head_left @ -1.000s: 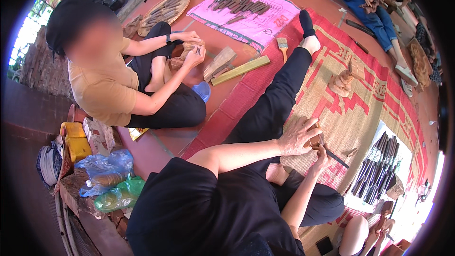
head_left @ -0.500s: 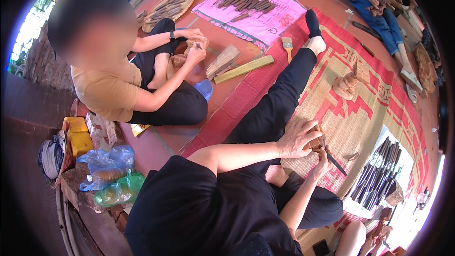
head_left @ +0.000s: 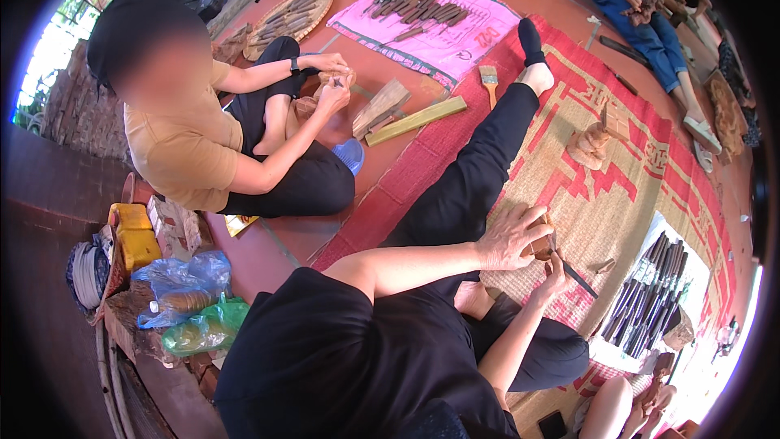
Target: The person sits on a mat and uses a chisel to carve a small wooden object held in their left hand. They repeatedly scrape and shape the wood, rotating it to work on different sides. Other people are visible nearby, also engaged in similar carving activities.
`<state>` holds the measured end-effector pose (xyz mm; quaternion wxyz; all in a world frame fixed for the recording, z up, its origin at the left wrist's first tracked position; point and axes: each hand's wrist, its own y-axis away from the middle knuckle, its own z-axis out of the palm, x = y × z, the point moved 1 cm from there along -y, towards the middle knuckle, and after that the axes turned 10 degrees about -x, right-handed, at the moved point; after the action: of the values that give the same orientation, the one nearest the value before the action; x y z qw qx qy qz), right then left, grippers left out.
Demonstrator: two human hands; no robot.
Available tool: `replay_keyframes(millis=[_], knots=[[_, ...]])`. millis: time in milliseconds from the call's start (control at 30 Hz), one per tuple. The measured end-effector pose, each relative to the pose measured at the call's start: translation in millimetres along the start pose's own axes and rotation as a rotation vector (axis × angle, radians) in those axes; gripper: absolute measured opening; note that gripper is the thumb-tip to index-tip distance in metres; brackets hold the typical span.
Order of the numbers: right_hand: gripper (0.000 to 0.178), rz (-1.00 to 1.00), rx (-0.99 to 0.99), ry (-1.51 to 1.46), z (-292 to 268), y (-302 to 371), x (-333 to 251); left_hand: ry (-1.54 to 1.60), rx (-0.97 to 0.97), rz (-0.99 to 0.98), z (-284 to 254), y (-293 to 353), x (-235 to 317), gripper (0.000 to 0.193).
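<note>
My left hand [head_left: 510,237] presses down over a small brown carved wood piece [head_left: 539,247], its fingers wrapped round the top. Just to the right and nearer, my right hand [head_left: 556,278] grips a slim dark carving tool [head_left: 578,278]. One end of the tool meets the wood, while the other sticks out past my hand toward the lower right. Both hands are close together between my legs, above the woven mat [head_left: 520,280]. My left hand partly hides the wood piece, so its carved shape cannot be made out.
Several dark-handled tools [head_left: 646,297] lie on white cloth at right. A carved wooden figure [head_left: 589,149] and brush [head_left: 488,85] rest on the mat. At left, a co-worker [head_left: 183,142] holds wood near planks [head_left: 382,107]. Farther back, a pink cloth [head_left: 357,20] bears more tools.
My hands stay almost in place on the wood, with the tool's angle shifting slightly. The co-worker's head has moved a little, and the whole view has shifted slightly.
</note>
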<state>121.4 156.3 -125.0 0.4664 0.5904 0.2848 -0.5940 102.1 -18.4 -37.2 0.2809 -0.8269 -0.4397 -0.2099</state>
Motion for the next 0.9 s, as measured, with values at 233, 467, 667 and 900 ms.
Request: replay_keyframes(millis=[233, 467, 667, 900], knots=[[0.026, 0.077, 0.075, -0.162, -11, -1, 2, 0.036, -0.018, 0.007, -4, -1, -1, 0.064], [0.024, 0.086, 0.073, -0.202, -13, -8, 11, -0.036, -0.054, 0.042, -9, -9, 6, 0.063], [0.026, 0.055, 0.013, -0.193, -26, -16, 16, -0.055, -0.04, 0.047, -8, -27, 7, 0.058], [0.021, 0.226, 0.114, -0.353, -21, -7, 12, -0.073, -0.114, 0.062, -11, -22, 11, 0.063]])
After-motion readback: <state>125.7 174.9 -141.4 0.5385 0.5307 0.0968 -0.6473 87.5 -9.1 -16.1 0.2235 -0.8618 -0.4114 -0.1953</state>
